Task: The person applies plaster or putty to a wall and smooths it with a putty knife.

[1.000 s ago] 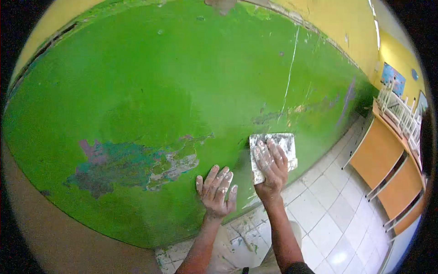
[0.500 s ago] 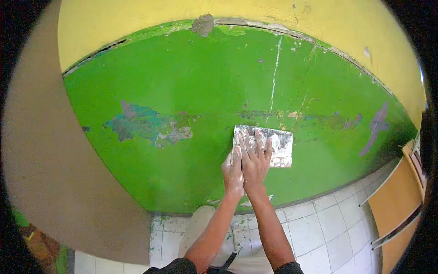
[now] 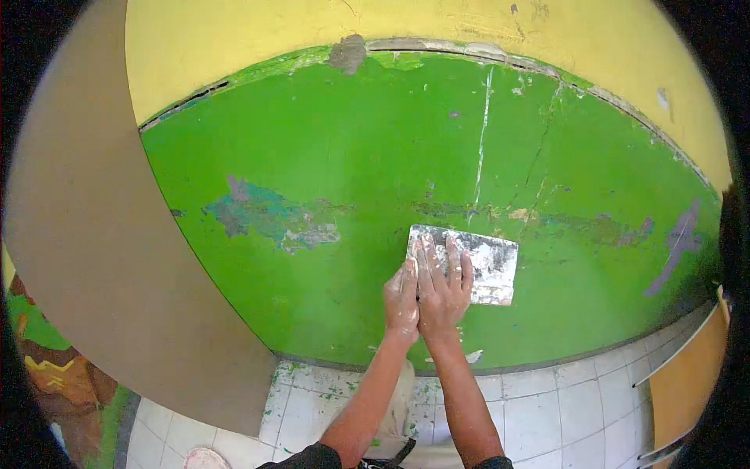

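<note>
A wide rectangular scraper (image 3: 492, 270), smeared with white and dark residue, lies against the green wall (image 3: 351, 156) below a band of chipped paint. My right hand (image 3: 444, 301) presses on its face, fingers stretched upward across the plate. Beside it, my left hand (image 3: 401, 305) is closed at the scraper's left edge, touching the right hand. White dust coats the fingers of both hands. Any handle is hidden behind the hands. A thin white streak (image 3: 484, 129) runs down the wall above the scraper.
A brown panel (image 3: 109, 234) stands at left. Yellow wall (image 3: 273, 31) meets the green along a cracked ledge (image 3: 437, 47). Bluish peeled paint (image 3: 262, 215) shows at left. Green flakes lie on white floor tiles (image 3: 531, 422). Wooden furniture (image 3: 687, 375) stands at right.
The view has shifted, so the wall appears farther right and lower. The scraper is slightly more tilted, its right end lower. Both hands keep their hold on it.
</note>
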### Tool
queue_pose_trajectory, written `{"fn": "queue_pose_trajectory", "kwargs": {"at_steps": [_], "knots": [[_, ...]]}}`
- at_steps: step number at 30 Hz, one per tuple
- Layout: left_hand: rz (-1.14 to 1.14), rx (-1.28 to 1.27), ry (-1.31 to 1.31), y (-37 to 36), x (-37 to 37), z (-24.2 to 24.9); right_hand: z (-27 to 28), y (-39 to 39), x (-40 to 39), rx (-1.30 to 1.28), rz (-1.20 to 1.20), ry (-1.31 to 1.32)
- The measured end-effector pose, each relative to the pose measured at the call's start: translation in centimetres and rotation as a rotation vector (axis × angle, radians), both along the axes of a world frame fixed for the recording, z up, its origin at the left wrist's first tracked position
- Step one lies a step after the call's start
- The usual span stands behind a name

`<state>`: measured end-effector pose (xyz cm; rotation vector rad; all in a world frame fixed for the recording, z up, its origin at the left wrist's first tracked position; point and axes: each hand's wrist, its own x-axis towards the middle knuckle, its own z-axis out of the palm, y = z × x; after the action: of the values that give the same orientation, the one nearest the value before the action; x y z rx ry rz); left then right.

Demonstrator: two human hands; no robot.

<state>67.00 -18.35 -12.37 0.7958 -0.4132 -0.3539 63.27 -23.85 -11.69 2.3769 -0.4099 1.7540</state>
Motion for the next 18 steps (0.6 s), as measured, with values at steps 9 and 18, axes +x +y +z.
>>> {"fn": "queue_pose_trajectory", "kwargs": {"at_steps": [9, 18], "knots": [[0.243, 0.073, -0.159, -2.3, 0.3, -3.6, -0.9, -1.5, -0.4, -0.095, -0.008, 0.065], [0.172, 0.061, -0.179, -0.2, 0.5, 5.1, 6.7, 0.6, 0.5, -0.125, -0.076, 0.036]]}}
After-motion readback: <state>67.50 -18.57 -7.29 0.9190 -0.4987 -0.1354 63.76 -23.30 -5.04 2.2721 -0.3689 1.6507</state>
